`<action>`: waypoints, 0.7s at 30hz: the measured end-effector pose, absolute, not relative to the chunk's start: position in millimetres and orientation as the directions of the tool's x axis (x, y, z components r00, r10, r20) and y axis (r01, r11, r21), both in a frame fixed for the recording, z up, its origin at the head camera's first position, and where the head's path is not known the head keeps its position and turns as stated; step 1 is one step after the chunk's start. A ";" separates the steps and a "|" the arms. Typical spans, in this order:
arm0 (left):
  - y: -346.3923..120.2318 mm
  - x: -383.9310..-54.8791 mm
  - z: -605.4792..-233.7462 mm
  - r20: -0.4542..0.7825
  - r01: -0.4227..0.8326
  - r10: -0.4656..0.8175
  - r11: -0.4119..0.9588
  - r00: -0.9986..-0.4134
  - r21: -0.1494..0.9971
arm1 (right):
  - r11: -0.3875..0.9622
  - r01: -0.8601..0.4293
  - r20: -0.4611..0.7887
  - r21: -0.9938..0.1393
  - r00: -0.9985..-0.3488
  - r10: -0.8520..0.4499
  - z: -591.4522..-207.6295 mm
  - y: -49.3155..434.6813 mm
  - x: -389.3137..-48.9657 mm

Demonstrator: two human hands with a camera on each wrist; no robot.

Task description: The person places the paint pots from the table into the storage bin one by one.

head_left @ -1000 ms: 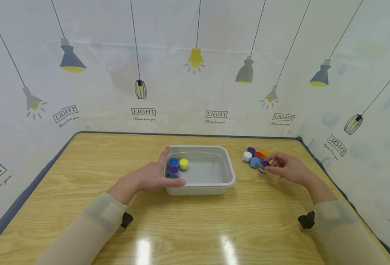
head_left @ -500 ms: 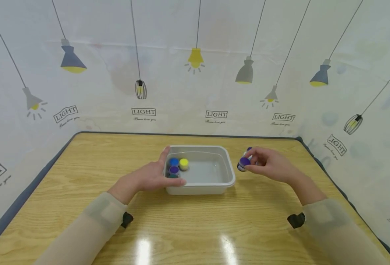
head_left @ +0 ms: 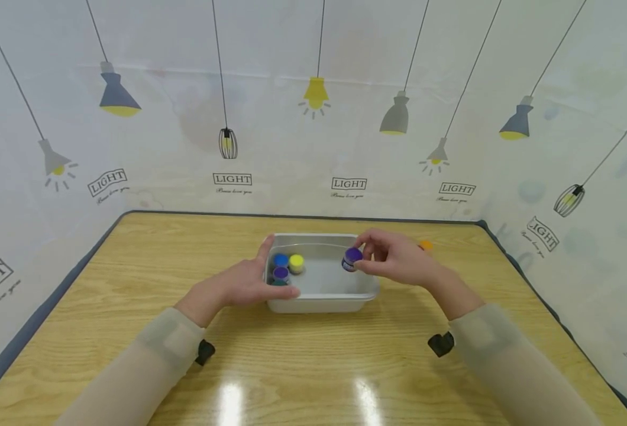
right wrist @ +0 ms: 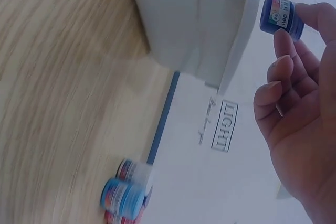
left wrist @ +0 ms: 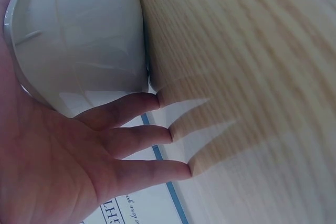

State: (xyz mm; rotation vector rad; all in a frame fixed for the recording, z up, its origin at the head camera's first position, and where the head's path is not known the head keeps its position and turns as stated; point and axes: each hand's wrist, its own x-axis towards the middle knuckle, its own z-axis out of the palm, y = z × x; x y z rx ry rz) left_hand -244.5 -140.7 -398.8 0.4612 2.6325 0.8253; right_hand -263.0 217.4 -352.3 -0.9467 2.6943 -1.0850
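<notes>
My right hand (head_left: 398, 257) pinches a small paint jar with a purple lid (head_left: 351, 259) between thumb and fingers, over the right part of a grey plastic tub (head_left: 324, 305). In the right wrist view the jar (right wrist: 281, 17) is raised beside the tub's rim, its label showing. My left hand (head_left: 239, 283) spans the tub's left end, thumb along the near rim and index finger at the far corner. Its other fingers (left wrist: 142, 177) are straight, tips down at the table. Inside the tub's left end stand jars with blue (head_left: 280, 260), yellow (head_left: 296, 262), purple (head_left: 280, 273) and dark green (head_left: 278, 283) lids.
More paint jars stand on the wooden table (head_left: 313, 361) right of the tub. A light blue jar (right wrist: 122, 198) shows in the right wrist view; an orange lid (head_left: 426, 245) peeks out behind my right hand. A lamp-printed sheet (head_left: 271, 177) lines the table's back and sides.
My right hand has lifted the purple-lidded jar from the group at the right and carried it left, over the tub. My left hand has stayed at the tub's left end.
</notes>
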 end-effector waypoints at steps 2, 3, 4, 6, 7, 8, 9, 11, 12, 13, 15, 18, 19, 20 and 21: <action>-140.4 -244.5 -398.6 -0.226 0.200 0.402 0.778 -0.887 0.596 | 0.549 -0.516 0.134 -0.657 -0.797 -0.589 -353.5 207.9 -265.5; -140.2 -244.6 -398.4 -0.228 0.197 0.400 0.778 -0.888 0.597 | 0.544 -0.517 0.129 -0.660 -0.792 -0.596 -354.2 203.2 -266.8; -140.1 -244.7 -398.2 -0.230 0.195 0.398 0.779 -0.888 0.596 | 0.543 -0.519 0.126 -0.660 -0.789 -0.602 -355.2 198.5 -268.1; -140.2 -245.1 -398.1 -0.234 0.191 0.397 0.780 -0.888 0.596 | 0.542 -0.524 0.119 -0.657 -0.781 -0.613 -357.8 189.6 -271.1; -140.3 -245.5 -398.3 -0.235 0.191 0.396 0.780 -0.888 0.596 | 0.542 -0.528 0.117 -0.654 -0.778 -0.618 -359.4 185.4 -272.8; -140.2 -245.7 -398.1 -0.238 0.186 0.393 0.781 -0.888 0.596 | 0.545 -0.532 0.114 -0.648 -0.775 -0.621 -361.1 181.3 -274.5; -140.2 -246.0 -398.3 -0.239 0.186 0.393 0.782 -0.888 0.595 | 0.549 -0.535 0.110 -0.642 -0.773 -0.624 -362.8 177.2 -276.2; -140.2 -246.2 -398.3 -0.240 0.185 0.393 0.782 -0.888 0.595 | 0.567 -0.541 0.099 -0.621 -0.771 -0.629 -366.5 169.7 -279.8; -140.1 -246.2 -398.3 -0.241 0.185 0.393 0.782 -0.888 0.595 | 0.575 -0.543 0.090 -0.613 -0.770 -0.631 -368.3 165.8 -281.5; -140.0 -246.1 -398.2 -0.241 0.184 0.391 0.783 -0.888 0.594 | 0.581 -0.542 0.080 -0.607 -0.769 -0.634 -370.1 162.1 -283.2; -139.9 -245.8 -398.0 -0.239 0.188 0.393 0.785 -0.888 0.591 | 0.592 -0.534 0.052 -0.603 -0.768 -0.639 -373.3 154.8 -286.3; -139.7 -245.2 -398.1 -0.240 0.189 0.393 0.786 -0.888 0.588 | 0.601 -0.521 0.019 -0.606 -0.765 -0.644 -377.2 143.8 -290.8; -139.8 -245.2 -398.1 -0.238 0.190 0.393 0.786 -0.888 0.589 | 0.603 -0.520 0.013 -0.605 -0.764 -0.645 -378.1 140.5 -292.1; -140.1 -245.1 -398.2 -0.237 0.191 0.395 0.785 -0.888 0.590 | 0.607 -0.520 0.007 -0.601 -0.763 -0.646 -379.1 137.4 -293.4; -140.2 -245.2 -398.4 -0.235 0.193 0.397 0.783 -0.887 0.591 | 0.611 -0.520 0.004 -0.597 -0.763 -0.646 -380.4 134.5 -294.9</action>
